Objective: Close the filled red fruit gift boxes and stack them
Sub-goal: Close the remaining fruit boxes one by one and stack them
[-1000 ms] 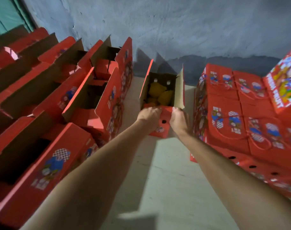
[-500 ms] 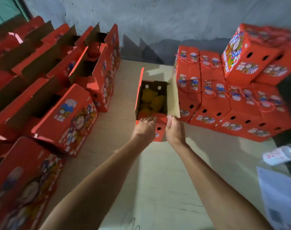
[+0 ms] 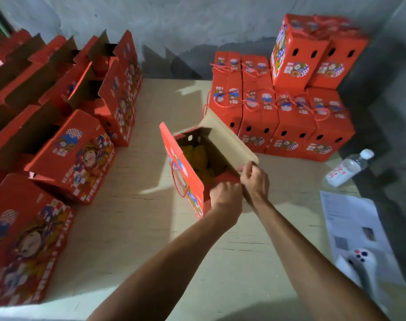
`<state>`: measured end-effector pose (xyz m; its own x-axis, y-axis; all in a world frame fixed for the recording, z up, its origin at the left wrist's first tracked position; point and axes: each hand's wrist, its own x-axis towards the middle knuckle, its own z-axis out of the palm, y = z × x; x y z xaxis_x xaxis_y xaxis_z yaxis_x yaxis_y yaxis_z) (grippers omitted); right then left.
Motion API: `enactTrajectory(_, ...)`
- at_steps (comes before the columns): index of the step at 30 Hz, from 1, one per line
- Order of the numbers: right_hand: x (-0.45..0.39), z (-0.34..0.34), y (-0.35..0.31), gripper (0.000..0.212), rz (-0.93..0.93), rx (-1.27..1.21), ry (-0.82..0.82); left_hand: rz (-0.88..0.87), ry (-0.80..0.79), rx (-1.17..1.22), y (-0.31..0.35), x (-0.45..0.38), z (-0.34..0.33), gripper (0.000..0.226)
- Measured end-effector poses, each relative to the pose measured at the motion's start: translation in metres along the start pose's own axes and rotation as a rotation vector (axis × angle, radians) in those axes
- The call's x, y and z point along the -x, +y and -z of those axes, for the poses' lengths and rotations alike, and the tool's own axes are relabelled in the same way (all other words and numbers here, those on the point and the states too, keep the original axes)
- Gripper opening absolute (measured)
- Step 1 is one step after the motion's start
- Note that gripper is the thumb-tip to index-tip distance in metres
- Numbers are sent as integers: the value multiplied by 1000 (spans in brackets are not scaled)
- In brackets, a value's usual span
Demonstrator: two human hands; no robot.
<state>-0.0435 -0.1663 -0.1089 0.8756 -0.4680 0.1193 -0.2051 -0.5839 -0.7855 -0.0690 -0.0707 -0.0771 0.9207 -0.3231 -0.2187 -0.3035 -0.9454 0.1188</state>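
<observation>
An open red gift box [image 3: 185,172] with yellow fruit [image 3: 198,156] inside stands mid-table, turned at an angle, both long flaps up. My left hand [image 3: 226,198] grips its near end flap. My right hand [image 3: 254,181] pinches the near corner of the brown right flap [image 3: 229,137]. Closed red boxes [image 3: 283,117] are stacked at the back right, two more on top [image 3: 299,56].
Several open red boxes [image 3: 77,149] line the table's left side, flaps raised. A water bottle [image 3: 347,169], printed papers [image 3: 357,225] and a white controller [image 3: 361,258] lie at the right. A grey wall runs behind the pale table [image 3: 132,228].
The open box has come toward me and rotated clockwise. My right hand now pinches the right flap's corner; my left hand stays on the near end.
</observation>
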Motion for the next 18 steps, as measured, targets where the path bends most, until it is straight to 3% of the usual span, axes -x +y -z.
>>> enactTrajectory(4,-15,39,24,51,-190,34,-38,-142,-75,27,53,3,5,31)
enactTrajectory(7,-25,66,41,55,-195,58,-65,-210,-204,57,99,10,4,36)
enactTrajectory(12,-40,110,57,52,-190,-25,-274,-296,-429,199,152,-4,23,48)
enactTrajectory(15,-44,124,60,32,-171,-92,-392,-301,-401,360,136,-12,46,55)
enactTrajectory(18,-32,119,73,23,-189,-299,-419,-533,-337,274,82,-9,55,49)
